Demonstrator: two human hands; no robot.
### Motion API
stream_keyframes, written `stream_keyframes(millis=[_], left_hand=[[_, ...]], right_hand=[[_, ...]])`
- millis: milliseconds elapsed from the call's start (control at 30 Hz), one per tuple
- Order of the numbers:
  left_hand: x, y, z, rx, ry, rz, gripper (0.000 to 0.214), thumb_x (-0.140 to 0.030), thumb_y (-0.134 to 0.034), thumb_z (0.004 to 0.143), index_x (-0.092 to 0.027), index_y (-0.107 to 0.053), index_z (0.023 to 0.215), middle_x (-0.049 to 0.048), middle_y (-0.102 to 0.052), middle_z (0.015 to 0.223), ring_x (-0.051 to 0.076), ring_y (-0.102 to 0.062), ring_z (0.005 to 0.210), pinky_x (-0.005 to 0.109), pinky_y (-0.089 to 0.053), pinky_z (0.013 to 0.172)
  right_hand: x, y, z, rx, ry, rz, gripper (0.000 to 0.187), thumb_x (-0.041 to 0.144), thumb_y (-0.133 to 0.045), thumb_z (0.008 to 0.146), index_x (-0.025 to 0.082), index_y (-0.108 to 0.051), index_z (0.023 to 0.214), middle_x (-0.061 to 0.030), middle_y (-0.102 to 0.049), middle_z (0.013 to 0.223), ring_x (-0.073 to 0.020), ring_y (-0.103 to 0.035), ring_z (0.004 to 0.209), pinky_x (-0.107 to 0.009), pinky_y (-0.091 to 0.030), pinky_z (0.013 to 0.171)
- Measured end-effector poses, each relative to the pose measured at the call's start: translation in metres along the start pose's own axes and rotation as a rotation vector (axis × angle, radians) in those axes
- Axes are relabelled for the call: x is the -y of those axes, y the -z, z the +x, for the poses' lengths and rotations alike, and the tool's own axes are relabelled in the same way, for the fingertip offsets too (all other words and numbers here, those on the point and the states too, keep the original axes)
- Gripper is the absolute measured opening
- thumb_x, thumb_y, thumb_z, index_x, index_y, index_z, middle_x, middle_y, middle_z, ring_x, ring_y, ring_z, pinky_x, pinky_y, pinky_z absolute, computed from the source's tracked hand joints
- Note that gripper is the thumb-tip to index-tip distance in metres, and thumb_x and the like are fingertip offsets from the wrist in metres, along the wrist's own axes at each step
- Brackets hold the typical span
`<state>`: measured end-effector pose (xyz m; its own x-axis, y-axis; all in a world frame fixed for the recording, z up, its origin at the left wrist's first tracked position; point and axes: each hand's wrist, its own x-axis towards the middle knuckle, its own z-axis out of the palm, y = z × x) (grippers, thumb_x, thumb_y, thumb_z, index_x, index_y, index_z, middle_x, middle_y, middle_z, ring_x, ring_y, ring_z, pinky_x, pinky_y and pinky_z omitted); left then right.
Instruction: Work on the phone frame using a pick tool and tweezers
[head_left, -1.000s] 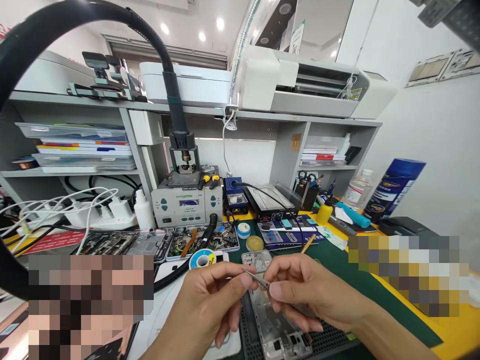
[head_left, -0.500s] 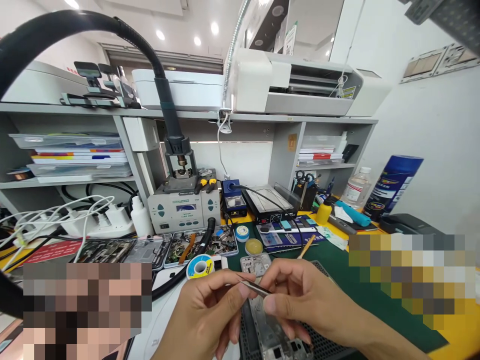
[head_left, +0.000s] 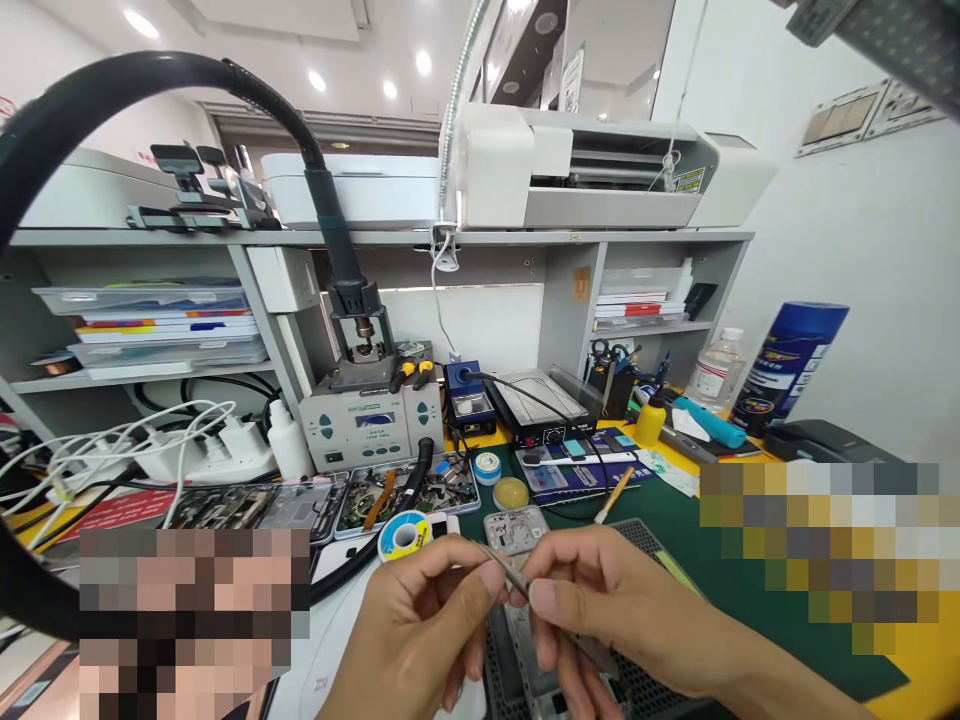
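My right hand [head_left: 600, 600] is closed round slim metal tweezers [head_left: 517, 580], thumb against fingers. The narrow end of the tweezers reaches left to the fingertips of my left hand [head_left: 427, 620]. Thumb and index finger of that hand are pinched together at the tip; whatever small thing they hold there is hidden. Below both hands lies an opened metal phone frame [head_left: 517, 635], partly covered by my fingers. It rests on a black perforated mat [head_left: 641, 545]. Just beyond the fingers, the frame's camera end [head_left: 517, 530] shows.
Behind the hands stand a solder spool [head_left: 405, 537], a round tin [head_left: 510, 493] and a tray of small parts [head_left: 450, 490]. A brush [head_left: 615, 495] lies on the green mat [head_left: 750, 600]. Farther back are a hot-air station [head_left: 371, 425] and a heating plate [head_left: 536, 405]. A black hose [head_left: 341, 580] curves in from the left.
The tweezers have turned a little in my fingers and now point more steeply down to the right. My right-hand fingers have shifted lower over the phone frame. The view has moved slightly.
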<state>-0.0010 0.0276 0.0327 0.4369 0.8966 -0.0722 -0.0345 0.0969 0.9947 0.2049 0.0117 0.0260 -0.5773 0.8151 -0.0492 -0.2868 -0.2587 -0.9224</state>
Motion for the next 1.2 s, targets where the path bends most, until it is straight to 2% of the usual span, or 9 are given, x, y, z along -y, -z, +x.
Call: stream_keyframes(millis=[167,300,467,667,1000,1100,1200], left_hand=[[-0.002,-0.002,-0.002,-0.036,0.000,-0.009,0.056,-0.072,-0.078,0.072,-0.017,-0.070,0.081,0.0049,-0.069,0.075,0.006,-0.047,0.045,0.016,-0.032,0.037],[-0.001,-0.002,-0.002,-0.016,0.004,-0.004,0.052,-0.070,-0.077,0.075,-0.019,-0.068,0.082,-0.0004,-0.058,0.054,0.007,-0.043,0.043,0.016,-0.031,0.038],[-0.003,-0.003,-0.003,-0.026,-0.007,-0.021,0.053,-0.069,-0.079,0.074,-0.017,-0.065,0.079,0.0007,-0.063,0.062,0.006,-0.045,0.043,0.016,-0.032,0.038],[-0.005,-0.006,-0.005,-0.039,-0.013,-0.052,0.054,-0.068,-0.082,0.072,-0.016,-0.066,0.077,-0.0041,-0.054,0.052,0.006,-0.046,0.042,0.014,-0.032,0.037],[-0.005,-0.007,-0.004,-0.050,-0.019,-0.057,0.052,-0.066,-0.082,0.072,-0.016,-0.068,0.077,-0.0017,-0.060,0.058,0.005,-0.046,0.042,0.013,-0.030,0.036],[-0.005,-0.007,-0.005,-0.051,-0.008,-0.044,0.055,-0.069,-0.082,0.069,-0.017,-0.068,0.076,-0.0006,-0.062,0.059,0.005,-0.044,0.041,0.014,-0.030,0.036],[-0.004,-0.007,-0.007,-0.102,0.044,0.042,0.060,-0.077,-0.080,0.065,-0.019,-0.069,0.072,-0.0041,-0.049,0.046,0.004,-0.037,0.039,0.013,-0.028,0.038]], right_hand=[[0.002,0.000,0.000,0.050,-0.087,0.085,0.036,0.048,-0.077,0.093,0.014,-0.066,0.096,-0.0049,-0.073,0.071,-0.0072,-0.058,0.035,-0.010,-0.036,0.031],[0.002,0.005,0.000,0.076,-0.130,0.120,0.034,0.045,-0.071,0.097,0.011,-0.068,0.100,-0.0057,-0.073,0.069,-0.0066,-0.056,0.032,-0.011,-0.034,0.031],[-0.002,0.008,0.001,0.062,-0.131,0.122,0.033,0.043,-0.067,0.099,0.010,-0.072,0.098,-0.0050,-0.072,0.064,-0.0078,-0.056,0.033,-0.013,-0.038,0.034],[-0.006,0.005,-0.001,0.010,-0.112,0.079,0.040,0.049,-0.071,0.096,0.009,-0.074,0.095,-0.0056,-0.072,0.062,-0.0078,-0.056,0.037,-0.015,-0.039,0.039],[-0.010,0.008,0.001,0.013,-0.082,0.038,0.039,0.049,-0.070,0.097,0.011,-0.071,0.093,-0.0069,-0.074,0.063,-0.0089,-0.063,0.047,-0.015,-0.043,0.051],[-0.014,0.009,0.004,0.031,-0.080,0.008,0.041,0.053,-0.067,0.098,0.012,-0.070,0.096,-0.0060,-0.074,0.065,-0.0082,-0.060,0.043,-0.015,-0.040,0.048],[-0.017,0.007,0.010,0.032,-0.068,-0.073,0.054,0.066,-0.072,0.088,0.012,-0.069,0.093,-0.0008,-0.067,0.057,-0.0067,-0.052,0.036,-0.014,-0.033,0.041]])
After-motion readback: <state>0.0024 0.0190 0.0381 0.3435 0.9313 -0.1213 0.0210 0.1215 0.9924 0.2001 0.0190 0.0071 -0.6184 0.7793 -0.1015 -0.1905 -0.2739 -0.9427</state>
